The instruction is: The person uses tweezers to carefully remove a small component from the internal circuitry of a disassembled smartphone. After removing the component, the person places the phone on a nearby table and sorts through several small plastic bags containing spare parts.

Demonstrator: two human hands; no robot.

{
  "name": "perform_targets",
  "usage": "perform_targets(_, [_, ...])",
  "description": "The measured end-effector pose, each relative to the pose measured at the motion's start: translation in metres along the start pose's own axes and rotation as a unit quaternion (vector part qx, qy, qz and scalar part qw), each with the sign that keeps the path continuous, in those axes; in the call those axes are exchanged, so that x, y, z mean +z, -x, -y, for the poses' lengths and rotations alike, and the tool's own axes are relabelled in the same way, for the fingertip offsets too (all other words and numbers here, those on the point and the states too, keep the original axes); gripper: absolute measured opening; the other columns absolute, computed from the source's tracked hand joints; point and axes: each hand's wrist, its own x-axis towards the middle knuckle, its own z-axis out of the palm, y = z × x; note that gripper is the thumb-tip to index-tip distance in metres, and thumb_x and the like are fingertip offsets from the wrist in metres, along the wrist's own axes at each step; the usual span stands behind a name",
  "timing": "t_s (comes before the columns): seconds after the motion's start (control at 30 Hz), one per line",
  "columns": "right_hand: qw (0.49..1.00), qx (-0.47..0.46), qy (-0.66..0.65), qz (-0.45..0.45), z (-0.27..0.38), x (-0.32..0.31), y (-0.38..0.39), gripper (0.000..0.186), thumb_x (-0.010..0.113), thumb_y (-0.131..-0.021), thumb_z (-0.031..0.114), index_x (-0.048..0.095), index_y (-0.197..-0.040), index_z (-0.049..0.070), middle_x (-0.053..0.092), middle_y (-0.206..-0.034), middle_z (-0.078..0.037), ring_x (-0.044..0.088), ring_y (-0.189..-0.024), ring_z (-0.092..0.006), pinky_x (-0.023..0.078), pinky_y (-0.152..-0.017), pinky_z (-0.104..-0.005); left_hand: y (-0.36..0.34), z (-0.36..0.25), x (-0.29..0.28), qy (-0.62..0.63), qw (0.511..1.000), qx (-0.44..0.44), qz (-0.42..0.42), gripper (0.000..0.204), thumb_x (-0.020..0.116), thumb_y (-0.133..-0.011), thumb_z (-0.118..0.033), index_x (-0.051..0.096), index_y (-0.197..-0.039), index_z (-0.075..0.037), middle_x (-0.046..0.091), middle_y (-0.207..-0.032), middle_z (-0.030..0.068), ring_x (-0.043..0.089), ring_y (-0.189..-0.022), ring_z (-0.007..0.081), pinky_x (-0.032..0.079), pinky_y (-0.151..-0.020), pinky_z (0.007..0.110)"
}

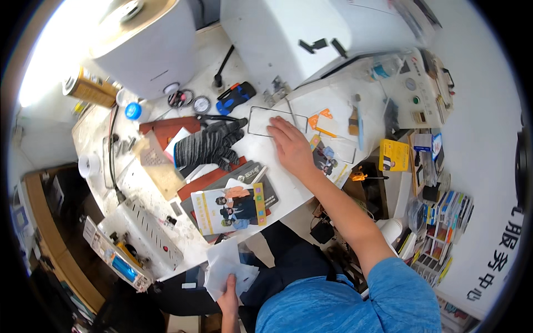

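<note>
My left hand (228,297) grips several thin white sheets (225,269) low over my lap, off the table's front edge. My right hand (290,145) reaches across the white table. Its fingers lie stretched on a clear, phone-sized rectangle with a thin black border (261,119), which looks like a screen protector. The hand covers part of it. Left of it lies a grey-black knitted glove (205,145). Orange plastic pieces (320,117) and a printed booklet (328,158) are to the right of the hand. Another booklet (230,210) sits nearer me on a dark grey folder (270,194).
Large white machines (150,55) stand at the back. A blue-black tool (236,98), a brush (353,119) and a blue-capped bottle (135,112) are on the table. At front left stands a white box-shaped device (147,233). Shelves of small boxes (438,233) line the right side.
</note>
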Motion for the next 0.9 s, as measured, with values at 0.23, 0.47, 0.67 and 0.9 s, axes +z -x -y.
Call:
perform_targets(0.23, [0.999,-0.019,-0.028,0.029,0.049,-0.01,0.019,0.032,0.067,-0.082,0.004,0.066,-0.114,0.005,0.064,-0.126,-0.012,0.057,-0.123,-0.0333,0.045,-0.106,-0.0462,0.011,0.008,-0.016,-0.155,0.978,0.119,0.07,0.018,0.074,-0.091,-0.012,0.072,-0.105,-0.001,0.074,-0.091,0.0089,0.069,-0.082,0.0186,0.055,-0.078,0.032])
perform_targets(0.47, [0.95,-0.084,-0.014,0.301,0.149,-0.02,0.058,0.098,0.087,-0.064,0.042,0.044,-0.147,0.015,0.037,-0.15,-0.021,0.03,-0.143,-0.0417,0.024,-0.115,-0.0638,0.03,0.005,-0.02,-0.167,0.972,0.152,0.064,0.02,0.074,-0.089,-0.008,0.073,-0.107,0.0,0.076,-0.099,0.0145,0.074,-0.087,0.0206,0.057,-0.078,0.032])
perform_targets(0.67, [0.935,-0.122,-0.024,0.333,0.148,-0.038,0.054,0.079,0.077,-0.076,0.023,0.045,-0.147,0.01,0.035,-0.151,-0.024,0.033,-0.142,-0.0445,0.027,-0.112,-0.0673,0.045,0.025,-0.032,-0.132,0.981,0.138,0.014,0.021,0.073,-0.091,-0.011,0.072,-0.108,0.001,0.076,-0.097,0.0135,0.073,-0.086,0.0198,0.056,-0.079,0.032])
perform_targets(0.9, [0.959,-0.149,-0.028,0.238,0.113,-0.069,0.036,0.047,0.065,-0.076,0.003,0.064,-0.123,0.004,0.066,-0.12,-0.017,0.069,-0.102,-0.0309,0.057,-0.081,-0.0373,0.055,0.058,-0.06,-0.02,0.998,0.048,-0.031,0.022,0.074,-0.091,-0.014,0.071,-0.108,0.001,0.072,-0.093,0.0091,0.068,-0.085,0.0186,0.054,-0.08,0.032])
